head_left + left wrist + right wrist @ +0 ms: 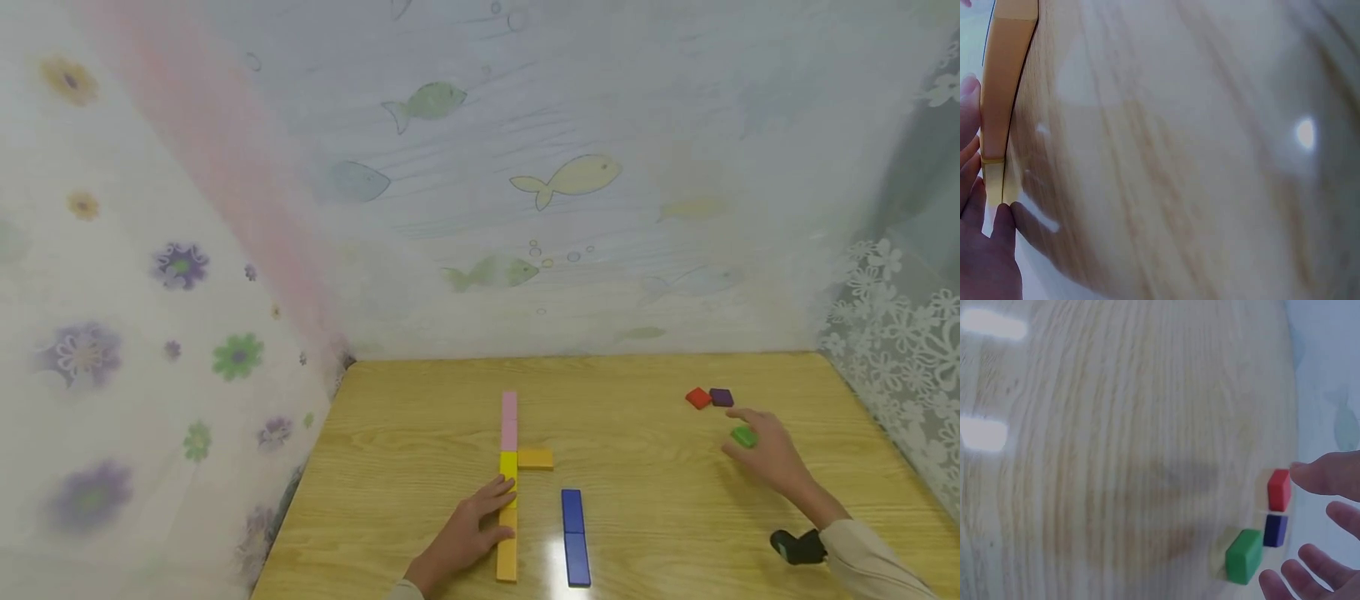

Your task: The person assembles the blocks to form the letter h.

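A straight row of flat blocks runs away from me in the head view: an orange block (507,562) nearest, then a yellow block (508,462), then pink blocks (509,421). My left hand (467,533) touches the yellow and orange blocks from the left, fingers extended. The left wrist view shows the orange block (1007,81) close up beside the fingers. Over at the right, my right hand (772,454) hovers with thumb and fingers spread around a green block (1244,556), holding nothing. A red block (1279,489) and a purple block (1275,530) lie just beyond it.
Another orange block (536,459) lies crosswise against the row's right side. Two blue blocks (573,533) lie end to end further right. A black object (798,547) sits near the right sleeve. Patterned fabric walls (570,317) border the wooden table (420,417).
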A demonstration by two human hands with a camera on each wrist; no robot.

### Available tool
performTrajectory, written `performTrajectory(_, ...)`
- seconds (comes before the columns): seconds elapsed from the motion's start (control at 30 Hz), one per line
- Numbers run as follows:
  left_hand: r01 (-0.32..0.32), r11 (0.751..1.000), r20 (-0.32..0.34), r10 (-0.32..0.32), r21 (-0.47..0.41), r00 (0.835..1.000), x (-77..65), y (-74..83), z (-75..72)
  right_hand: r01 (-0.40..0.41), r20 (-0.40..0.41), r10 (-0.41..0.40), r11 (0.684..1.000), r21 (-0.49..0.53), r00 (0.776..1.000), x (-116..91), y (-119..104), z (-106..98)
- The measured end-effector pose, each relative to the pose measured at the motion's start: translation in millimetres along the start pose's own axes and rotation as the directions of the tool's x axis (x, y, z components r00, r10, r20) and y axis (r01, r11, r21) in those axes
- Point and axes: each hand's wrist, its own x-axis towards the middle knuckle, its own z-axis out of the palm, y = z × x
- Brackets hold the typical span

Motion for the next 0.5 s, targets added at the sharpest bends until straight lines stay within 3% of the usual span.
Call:
performTrajectory(0.23, -0.004, 1.000, -0.006, 0.004, 0.004, 1.000, -1.9, -0.1, 2.1, -0.064, -0.017, 0.063, 0.996, -0.054, 0.998, -6.2, 18.6, 1.8)
performTrajectory(0.5, -0.010, 1.000, -0.006, 0.010, 0.017, 1.000, -1.2, -0.6, 0.5, -0.141, 0.031, 0.142, 0.990, -0.025, 0.989, -9.5, 32.4, 4.9)
